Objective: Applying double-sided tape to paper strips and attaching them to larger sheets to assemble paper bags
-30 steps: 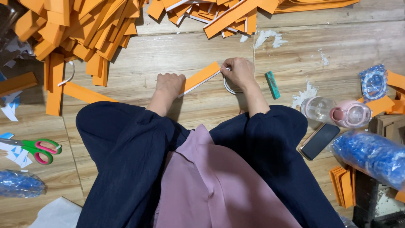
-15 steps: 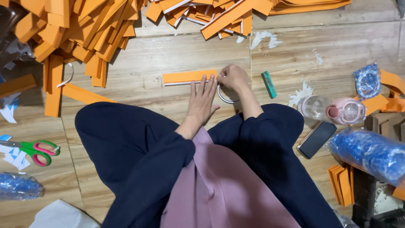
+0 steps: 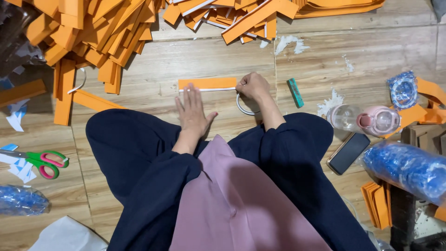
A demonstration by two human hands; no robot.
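Now both hands work at one orange strip (image 3: 207, 83) on the wooden floor (image 3: 353, 51).

Right hand (image 3: 252, 86) is closed in a pinching grip on the strip's 3 o'clock end, above a tape ring (image 3: 242, 106). Left hand (image 3: 191, 111) lies flat with fingers spread, its fingertips touching the strip's lower edge. Teal cutter (image 3: 295, 92) lies at 3 o'clock, green scissors (image 3: 42, 161) far at 8 o'clock, orange pile (image 3: 93, 37) at 11.

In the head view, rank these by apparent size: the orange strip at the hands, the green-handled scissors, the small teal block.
1. Flat orange strip, longest.
2. Green-and-pink-handled scissors; close to the strip, and they lie nearer the camera, so that order is unsure.
3. Small teal rectangular block, clearly smallest.
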